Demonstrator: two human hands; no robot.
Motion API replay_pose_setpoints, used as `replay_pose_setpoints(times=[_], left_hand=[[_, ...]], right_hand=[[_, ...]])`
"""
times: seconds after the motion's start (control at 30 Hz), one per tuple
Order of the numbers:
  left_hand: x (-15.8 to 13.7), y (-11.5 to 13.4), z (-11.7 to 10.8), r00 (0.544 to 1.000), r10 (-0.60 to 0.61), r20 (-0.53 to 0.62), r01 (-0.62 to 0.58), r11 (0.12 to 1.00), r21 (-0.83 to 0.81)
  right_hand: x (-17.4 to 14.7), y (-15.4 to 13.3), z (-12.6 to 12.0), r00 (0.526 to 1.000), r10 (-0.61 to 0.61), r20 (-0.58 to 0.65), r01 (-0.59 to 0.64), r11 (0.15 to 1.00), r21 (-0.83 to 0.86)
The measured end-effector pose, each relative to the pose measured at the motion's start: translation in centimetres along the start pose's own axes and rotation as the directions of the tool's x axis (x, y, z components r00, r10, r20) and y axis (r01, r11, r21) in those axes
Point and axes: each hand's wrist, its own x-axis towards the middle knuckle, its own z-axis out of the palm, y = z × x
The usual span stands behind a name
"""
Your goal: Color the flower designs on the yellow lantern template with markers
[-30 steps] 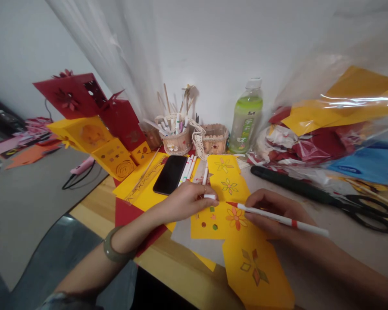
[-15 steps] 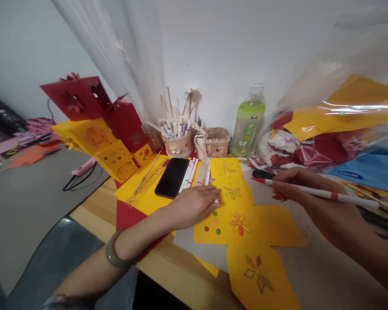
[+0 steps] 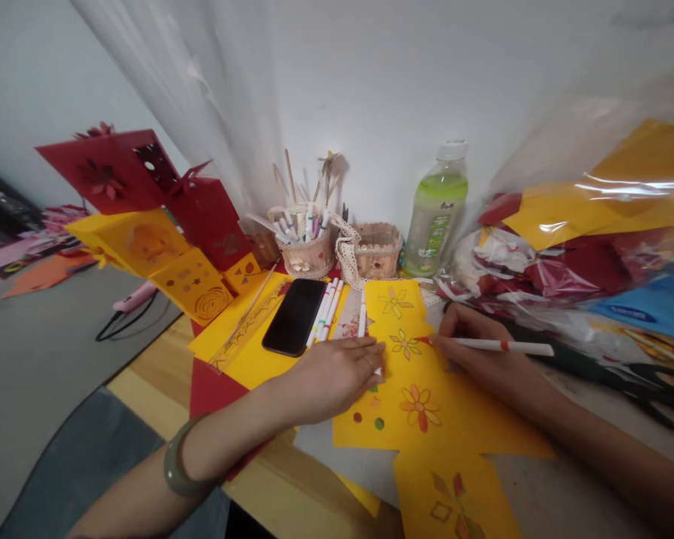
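Observation:
A yellow paper cut-out (image 3: 472, 408) lies flat, with flower shapes drawn and partly coloured along it. My right hand (image 3: 475, 348) grips a white marker (image 3: 502, 346) with a red band. Its red tip meets the right petals of a small outlined flower (image 3: 405, 344). My left hand (image 3: 337, 374) rests palm down on the left part of the cut-out. Between its thumb and forefinger pokes a small white piece (image 3: 378, 370), which looks like a marker cap and is mostly hidden. Below the fingers, small coloured dots (image 3: 378, 424) show on the paper.
A black phone (image 3: 293, 316) and several white markers (image 3: 326, 311) lie left of the cut-out. Behind stand a pen basket (image 3: 308, 254), a second basket (image 3: 376, 251) and a green drink bottle (image 3: 435, 213). Red and yellow paper boxes (image 3: 162, 239) stand left; black-handled scissors (image 3: 660, 397) lie right.
My right hand has moved left and down, bringing the marker's red tip from above the grey surface onto the flower. My left hand stays on the paper; the view has shifted slightly.

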Motion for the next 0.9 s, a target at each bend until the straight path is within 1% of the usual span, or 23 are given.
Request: replay_pose_setpoints(times=[0.27, 0.53, 0.77, 0.9], left_hand=[[0.00, -0.06, 0.62, 0.998, 0.043, -0.040, -0.041, 0.998, 0.049], [-0.03, -0.13, 0.58, 0.997, 0.056, -0.044, -0.053, 0.997, 0.060], [0.00, -0.06, 0.52, 0.999, 0.043, -0.023, -0.041, 0.997, 0.064], [-0.05, -0.09, 0.52, 0.998, 0.046, -0.037, -0.044, 0.997, 0.058]], right_hand=[[-0.06, 0.38, 0.29, 1.000, 0.005, 0.015, -0.004, 0.999, -0.041], [-0.17, 0.37, 0.30, 1.000, 0.017, 0.013, -0.016, 0.999, -0.028], [-0.11, 0.31, 0.33, 1.000, 0.016, 0.004, -0.016, 1.000, -0.023], [-0.13, 0.26, 0.26, 1.000, 0.016, 0.006, -0.016, 1.000, -0.021]])
